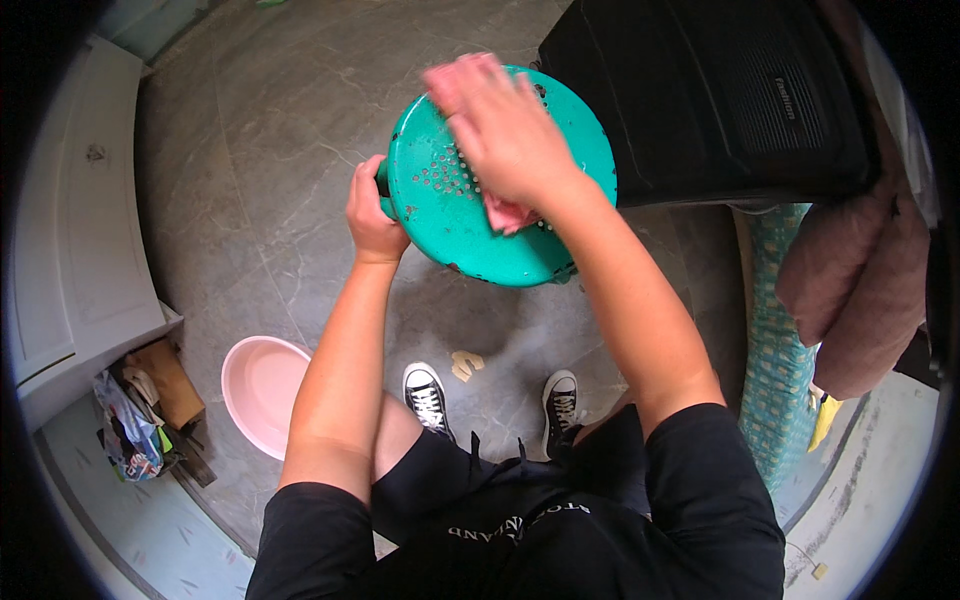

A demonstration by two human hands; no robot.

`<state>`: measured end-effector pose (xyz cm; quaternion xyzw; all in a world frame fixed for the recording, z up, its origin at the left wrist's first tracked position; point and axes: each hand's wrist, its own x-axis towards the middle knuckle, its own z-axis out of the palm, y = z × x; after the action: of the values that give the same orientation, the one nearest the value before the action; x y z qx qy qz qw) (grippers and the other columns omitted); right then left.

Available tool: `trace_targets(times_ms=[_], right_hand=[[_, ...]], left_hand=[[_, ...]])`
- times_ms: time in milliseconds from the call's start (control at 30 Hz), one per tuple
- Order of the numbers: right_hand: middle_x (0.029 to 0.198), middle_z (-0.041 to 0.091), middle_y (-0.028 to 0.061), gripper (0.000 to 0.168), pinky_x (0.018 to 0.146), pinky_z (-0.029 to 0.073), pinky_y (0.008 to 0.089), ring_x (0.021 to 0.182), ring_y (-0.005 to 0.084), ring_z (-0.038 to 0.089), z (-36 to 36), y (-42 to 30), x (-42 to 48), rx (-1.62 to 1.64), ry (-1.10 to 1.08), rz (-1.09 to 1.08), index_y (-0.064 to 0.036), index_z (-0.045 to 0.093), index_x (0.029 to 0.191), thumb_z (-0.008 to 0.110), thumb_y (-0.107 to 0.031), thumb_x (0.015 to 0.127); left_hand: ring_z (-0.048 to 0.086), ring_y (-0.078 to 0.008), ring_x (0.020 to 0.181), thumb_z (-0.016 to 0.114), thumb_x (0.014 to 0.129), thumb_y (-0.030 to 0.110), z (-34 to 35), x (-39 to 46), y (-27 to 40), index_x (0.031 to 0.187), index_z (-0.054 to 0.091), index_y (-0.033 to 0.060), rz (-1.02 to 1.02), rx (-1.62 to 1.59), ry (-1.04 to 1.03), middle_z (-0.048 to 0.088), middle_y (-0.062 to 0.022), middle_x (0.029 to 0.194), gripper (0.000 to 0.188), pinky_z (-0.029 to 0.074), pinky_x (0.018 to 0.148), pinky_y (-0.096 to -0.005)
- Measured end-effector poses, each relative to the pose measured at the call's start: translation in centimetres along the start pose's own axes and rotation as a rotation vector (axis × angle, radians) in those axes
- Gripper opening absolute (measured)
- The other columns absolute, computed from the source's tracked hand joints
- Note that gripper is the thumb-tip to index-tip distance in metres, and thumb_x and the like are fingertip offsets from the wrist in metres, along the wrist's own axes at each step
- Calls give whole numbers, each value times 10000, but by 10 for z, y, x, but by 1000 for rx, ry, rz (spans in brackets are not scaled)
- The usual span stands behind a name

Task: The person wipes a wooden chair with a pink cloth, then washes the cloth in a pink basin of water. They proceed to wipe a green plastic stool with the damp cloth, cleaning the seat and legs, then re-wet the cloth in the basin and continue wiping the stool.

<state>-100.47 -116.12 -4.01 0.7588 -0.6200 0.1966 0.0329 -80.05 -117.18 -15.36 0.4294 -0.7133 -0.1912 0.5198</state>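
Observation:
A round green metal stool seat (465,240) with small holes and chipped edges is before me. My left hand (375,214) grips its left side, fingers around a green part at the rim. My right hand (510,135) lies over the upper middle of the seat, slightly blurred, on a pink cloth (510,214). The cloth shows below the palm and past the fingertips. What supports the seat from below is mostly hidden.
A pink basin (262,390) stands on the tiled floor at lower left, near bags and a cardboard box (169,382). A white cabinet (90,225) is at left. A black suitcase (697,97) stands at upper right, above a patterned teal mattress (776,337). Paper scraps (466,365) lie between my shoes.

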Motion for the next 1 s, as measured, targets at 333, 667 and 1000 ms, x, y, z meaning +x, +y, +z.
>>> trace_targets(times_ms=[333,667,1000], right_hand=[[1618,417,227,590,1222,313,572,1542,405,335,-38,-56,-79,122,-182,70,-21,418,1570,539,-223,1029],[1578,449,236,546,1209,326,603,1509,428,364,-3,30,-19,-62,74,221,25,443,1513,503,-228,1033],[1535,487,225,544,1208,329,455,1468,371,411,-77,-1,-96,300,67,428,-1,542,1451,673,-262,992]], left_hand=[[685,-377,888,773,848,171,-5,1,-5,1155,619,-3,86,16,65,677,-185,1016,385,560,762,-423],[686,-367,883,781,845,177,2,1,-5,1164,619,1,78,-3,48,670,-183,1014,399,561,753,-413],[679,-346,838,783,842,178,3,3,-5,1156,625,13,93,-19,71,666,-162,971,389,555,718,-405]])
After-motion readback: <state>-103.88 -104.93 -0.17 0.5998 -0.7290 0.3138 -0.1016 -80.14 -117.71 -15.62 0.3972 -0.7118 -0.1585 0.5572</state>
